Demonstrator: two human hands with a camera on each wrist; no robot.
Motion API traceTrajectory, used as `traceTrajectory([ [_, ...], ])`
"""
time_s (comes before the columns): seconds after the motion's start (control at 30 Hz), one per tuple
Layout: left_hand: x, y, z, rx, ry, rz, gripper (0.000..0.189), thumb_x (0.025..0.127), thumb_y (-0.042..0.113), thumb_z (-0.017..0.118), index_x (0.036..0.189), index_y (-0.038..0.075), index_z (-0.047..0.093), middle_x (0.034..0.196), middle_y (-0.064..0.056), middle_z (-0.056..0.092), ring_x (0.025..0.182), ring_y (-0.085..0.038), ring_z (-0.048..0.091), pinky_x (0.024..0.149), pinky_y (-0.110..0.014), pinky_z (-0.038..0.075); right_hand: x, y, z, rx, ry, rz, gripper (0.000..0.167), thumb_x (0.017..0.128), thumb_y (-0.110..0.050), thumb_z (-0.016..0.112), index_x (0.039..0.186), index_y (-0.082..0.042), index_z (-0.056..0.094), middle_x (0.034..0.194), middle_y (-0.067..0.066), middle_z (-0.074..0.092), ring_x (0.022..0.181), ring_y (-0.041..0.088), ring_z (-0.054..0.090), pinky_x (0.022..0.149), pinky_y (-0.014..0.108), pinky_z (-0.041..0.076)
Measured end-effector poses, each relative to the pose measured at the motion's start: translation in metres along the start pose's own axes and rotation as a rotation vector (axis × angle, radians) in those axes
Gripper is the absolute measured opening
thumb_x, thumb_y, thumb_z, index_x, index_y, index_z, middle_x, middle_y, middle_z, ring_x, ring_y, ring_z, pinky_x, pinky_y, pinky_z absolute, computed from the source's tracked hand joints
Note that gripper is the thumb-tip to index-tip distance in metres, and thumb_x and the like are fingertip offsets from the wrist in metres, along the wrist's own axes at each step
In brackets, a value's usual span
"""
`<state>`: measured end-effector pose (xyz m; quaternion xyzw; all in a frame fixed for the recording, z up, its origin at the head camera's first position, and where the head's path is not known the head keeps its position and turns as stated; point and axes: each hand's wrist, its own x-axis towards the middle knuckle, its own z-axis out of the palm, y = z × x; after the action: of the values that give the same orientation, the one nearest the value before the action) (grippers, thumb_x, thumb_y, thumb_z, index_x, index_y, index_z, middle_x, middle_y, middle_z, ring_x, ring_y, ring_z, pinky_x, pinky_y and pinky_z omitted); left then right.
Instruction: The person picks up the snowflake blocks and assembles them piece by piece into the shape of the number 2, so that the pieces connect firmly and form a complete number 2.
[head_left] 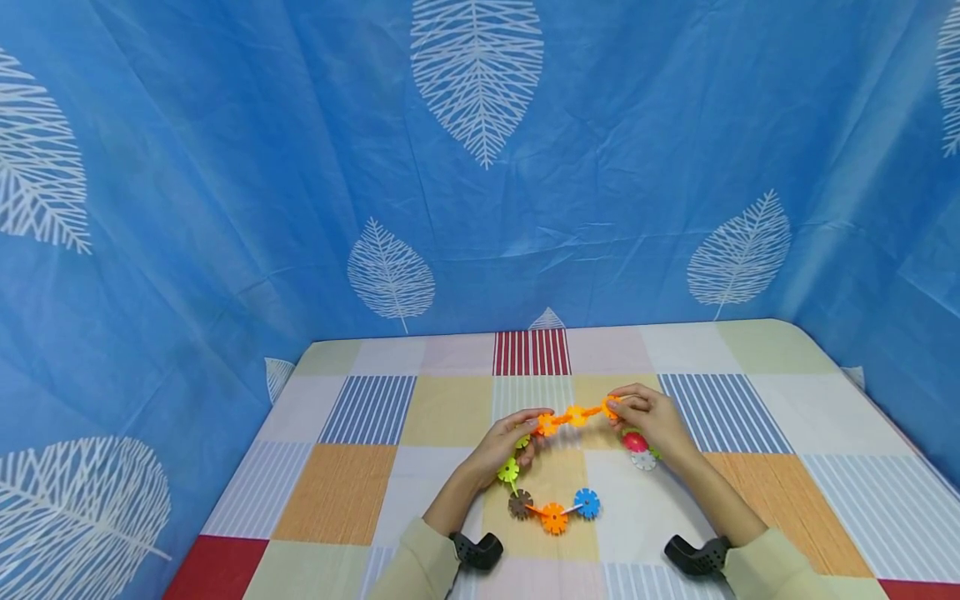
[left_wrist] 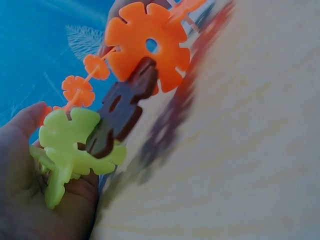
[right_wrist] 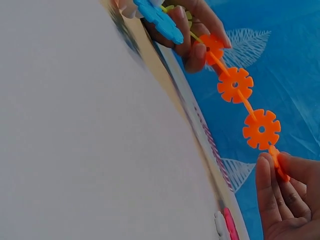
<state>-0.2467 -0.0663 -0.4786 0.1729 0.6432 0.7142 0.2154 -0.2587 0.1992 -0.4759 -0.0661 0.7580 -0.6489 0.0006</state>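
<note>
A chain of slotted plastic flower discs curves between the two hands. My left hand (head_left: 497, 448) holds it where light green discs (left_wrist: 70, 135) meet orange ones, the thumb against an orange disc. Thumb and fingers of my right hand (head_left: 658, 423) pinch an orange disc (right_wrist: 280, 166) at the chain's far end. Between the hands, orange discs (right_wrist: 235, 85) stretch out in a raised line. From the left hand the chain bends toward the person through a brown disc (head_left: 521, 504) and an orange disc (head_left: 554, 518) to a blue disc (head_left: 587, 503). The left palm partly hides the green discs.
A pinkish-red disc (head_left: 633, 441), a white disc (head_left: 642, 460) and a bit of green lie on the table beneath the right hand. A patchwork cloth (head_left: 442, 483) covers the table. Blue curtains (head_left: 600, 167) with white leaves enclose the back and sides.
</note>
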Motion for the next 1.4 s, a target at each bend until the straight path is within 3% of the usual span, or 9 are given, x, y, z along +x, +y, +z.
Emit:
traceTrajectory([
  [0.13,0.006,-0.011,-0.005,0.014,-0.012,-0.016,0.035,0.1,0.019,0.042,0.131,0.007,0.051,0.074,-0.006,0.049,0.047,-0.009,0.039,0.044,-0.019,0.037,0.0,-0.001,0.005,0.035,0.006,-0.002,0.033,0.088,-0.013,0.063,0.109,0.01,0.051,0.084,0.019,0.067,0.067,0.028,0.066,0.061,0.036,0.055],
  [0.37,0.006,-0.018,-0.006,0.044,-0.043,0.013,0.037,0.099,0.026,0.043,0.131,0.009,0.051,0.076,-0.004,0.05,0.046,-0.007,0.038,0.043,-0.018,0.036,-0.002,0.004,0.01,0.047,0.041,0.043,0.03,0.086,-0.016,0.066,0.1,0.007,0.051,0.077,0.009,0.069,0.063,0.022,0.066,0.043,0.021,0.044],
  [0.7,0.007,-0.018,-0.007,0.035,-0.063,0.03,0.038,0.099,0.026,0.042,0.132,0.007,0.048,0.076,-0.005,0.049,0.046,-0.006,0.038,0.044,-0.017,0.036,-0.006,0.008,0.013,0.145,0.019,0.066,0.027,0.089,-0.006,0.06,0.104,0.012,0.048,0.081,0.011,0.068,0.062,0.022,0.066,0.061,0.028,0.054],
  [0.93,0.007,-0.017,-0.008,0.05,-0.077,0.014,0.037,0.1,0.023,0.041,0.132,0.007,0.048,0.078,-0.006,0.049,0.047,-0.007,0.038,0.044,-0.017,0.037,-0.006,0.011,0.016,0.171,0.034,0.065,0.027,0.089,-0.006,0.06,0.104,0.012,0.048,0.08,0.008,0.068,0.062,0.02,0.065,0.061,0.028,0.055],
  [1.17,0.006,-0.015,-0.004,0.086,-0.076,0.007,0.036,0.1,0.021,0.041,0.131,0.005,0.048,0.072,-0.004,0.045,0.045,-0.008,0.037,0.043,-0.019,0.037,-0.005,0.015,0.018,0.13,0.04,0.023,0.03,0.089,-0.006,0.061,0.107,0.013,0.046,0.078,0.007,0.068,0.062,0.018,0.065,0.06,0.027,0.055],
  [1.4,0.008,-0.014,0.0,0.108,-0.041,-0.015,0.036,0.099,0.02,0.042,0.131,0.005,0.05,0.07,-0.006,0.047,0.046,-0.009,0.039,0.043,-0.019,0.038,-0.004,0.016,0.025,0.151,0.124,-0.02,0.033,0.089,-0.012,0.061,0.109,0.011,0.048,0.08,0.011,0.067,0.064,0.02,0.066,0.062,0.031,0.055],
])
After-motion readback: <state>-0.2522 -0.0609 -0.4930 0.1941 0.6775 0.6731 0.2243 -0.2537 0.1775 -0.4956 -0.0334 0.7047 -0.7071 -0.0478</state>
